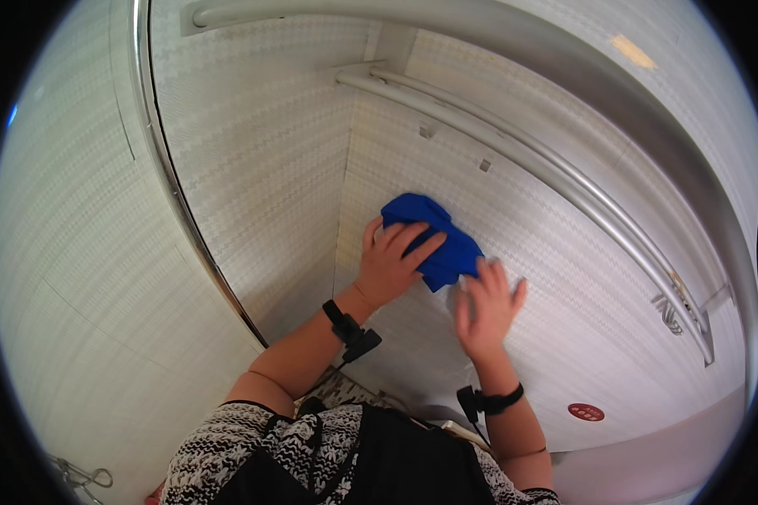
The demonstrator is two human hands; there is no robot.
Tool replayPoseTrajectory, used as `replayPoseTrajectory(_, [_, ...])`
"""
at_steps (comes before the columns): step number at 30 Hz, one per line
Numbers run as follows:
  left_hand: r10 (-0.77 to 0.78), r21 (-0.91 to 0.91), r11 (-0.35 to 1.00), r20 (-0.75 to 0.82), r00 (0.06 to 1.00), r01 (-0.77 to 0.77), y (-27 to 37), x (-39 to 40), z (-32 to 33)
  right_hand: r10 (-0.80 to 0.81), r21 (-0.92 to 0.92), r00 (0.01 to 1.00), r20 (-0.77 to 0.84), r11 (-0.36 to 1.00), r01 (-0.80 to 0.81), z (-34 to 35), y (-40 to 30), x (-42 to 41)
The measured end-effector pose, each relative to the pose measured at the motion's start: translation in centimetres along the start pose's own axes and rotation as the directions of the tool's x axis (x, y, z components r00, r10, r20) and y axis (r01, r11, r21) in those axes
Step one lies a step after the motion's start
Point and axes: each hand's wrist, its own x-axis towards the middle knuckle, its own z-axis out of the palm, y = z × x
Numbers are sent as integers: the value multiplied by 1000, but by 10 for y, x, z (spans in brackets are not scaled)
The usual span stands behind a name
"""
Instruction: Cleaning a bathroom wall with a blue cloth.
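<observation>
A blue cloth (439, 243), folded and creased, lies against the pale patterned wall (417, 341) near an inside corner. My left hand (391, 259) holds it there, its fingers spread over the cloth's left and middle part. By the lower right end of the cloth is my right hand (487, 303), slightly blurred, with fingers apart and nothing visible in it. Whether its fingertips touch the cloth's edge I cannot tell. Each wrist wears a black strap with a small device and a cable.
Double towel rails (543, 161) cross the wall above my hands, with metal hooks (669, 315) at their right end. A thicker rail (568, 44) curves higher up. A red oval sticker (586, 412) bears writing. A metal strip (164, 151) runs down the left side.
</observation>
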Motion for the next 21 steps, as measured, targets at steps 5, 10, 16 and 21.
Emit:
replayPoseTrajectory(5, [-139, -27, 990, -69, 988, 137, -42, 33, -18, 65, -300, 949, -308, 940, -161, -52, 72, -35])
replayPoseTrajectory(10, [-188, -38, 981, -433, 881, 191, -51, 46, 0, -28, -507, 915, -404, 839, -198, -65, 101, -49])
replayPoseTrajectory(16, [-288, -138, 957, -310, 906, 257, -7, 19, 12, -1, -507, 921, -389, 835, -214, -65, 96, -44])
replayPoseTrajectory(21, [-108, -204, 974, -47, 993, 97, 38, -11, 26, -40, -505, 904, -425, 840, -200, -63, 100, -44])
